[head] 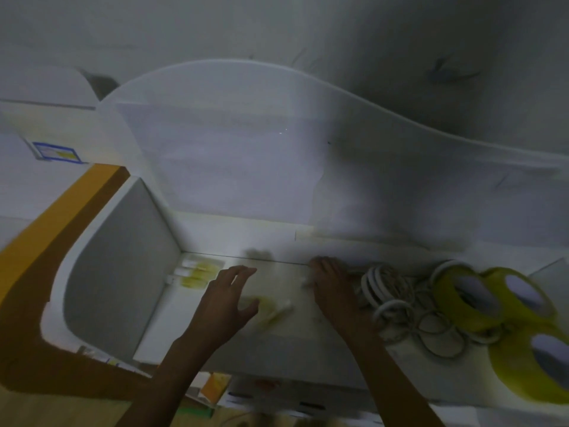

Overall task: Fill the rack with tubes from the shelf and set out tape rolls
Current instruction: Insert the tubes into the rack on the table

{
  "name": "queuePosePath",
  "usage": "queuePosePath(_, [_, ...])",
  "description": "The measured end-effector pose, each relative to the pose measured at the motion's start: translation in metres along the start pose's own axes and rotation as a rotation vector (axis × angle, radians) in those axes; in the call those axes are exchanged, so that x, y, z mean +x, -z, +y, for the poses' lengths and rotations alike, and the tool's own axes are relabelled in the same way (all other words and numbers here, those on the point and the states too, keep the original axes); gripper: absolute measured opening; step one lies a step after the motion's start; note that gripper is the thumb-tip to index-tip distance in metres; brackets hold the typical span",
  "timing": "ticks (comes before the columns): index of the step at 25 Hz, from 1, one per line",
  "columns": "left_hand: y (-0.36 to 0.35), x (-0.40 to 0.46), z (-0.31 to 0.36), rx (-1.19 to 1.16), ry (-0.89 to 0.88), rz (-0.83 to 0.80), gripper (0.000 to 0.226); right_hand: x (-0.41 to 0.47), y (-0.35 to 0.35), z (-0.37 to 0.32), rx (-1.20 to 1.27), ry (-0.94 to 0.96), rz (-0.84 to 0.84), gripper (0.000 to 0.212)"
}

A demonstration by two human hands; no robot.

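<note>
- Dim white shelf (277, 331), blurred.
- Left hand (226, 298) hovers spread, empty, reaching for a small yellow-filled plastic tube (271, 309).
- Right hand (331, 282) lies flat; hold unclear.
- Yellow tape rolls (471, 298) crowd the right edge.

On the white shelf board (277, 340), the clear yellow-filled tubes (197, 269) are lying at the far left, against its grey side wall (123, 272). Another clear tube (274, 309) is lying near the shelf's middle. Thin white rings (391, 291) are lying right of middle, and three yellow tape rolls (480, 297) are sitting at the shelf's right end.
</note>
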State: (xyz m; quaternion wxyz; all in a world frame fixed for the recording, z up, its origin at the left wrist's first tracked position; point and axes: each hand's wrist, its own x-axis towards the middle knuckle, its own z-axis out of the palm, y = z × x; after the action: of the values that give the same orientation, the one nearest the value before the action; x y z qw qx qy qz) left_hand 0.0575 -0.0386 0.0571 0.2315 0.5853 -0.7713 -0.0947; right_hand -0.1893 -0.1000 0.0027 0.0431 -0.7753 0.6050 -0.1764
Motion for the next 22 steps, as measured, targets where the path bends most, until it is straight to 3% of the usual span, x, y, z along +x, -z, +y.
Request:
queuePosePath(5, [0.002,0.002,-0.017,-0.026,-0.042,-0.016,0.061,-0.007,0.001,-0.015,0.041,0.038,-0.003,0.028])
queuePosePath(10, [0.003,-0.002,-0.035,-0.037,-0.082,-0.041,0.061,-0.013,0.014,-0.021,0.287,0.015,0.048,0.036])
queuePosePath(16, [-0.008,-0.005,-0.039,-0.08,-0.155,-0.105,0.06,-0.037,0.032,-0.039,0.586,-0.232,0.246,0.02])
queuePosePath(22, [-0.028,0.006,-0.037,0.037,-0.354,-0.129,0.053,-0.061,0.04,-0.045,0.682,-0.352,0.313,0.032])
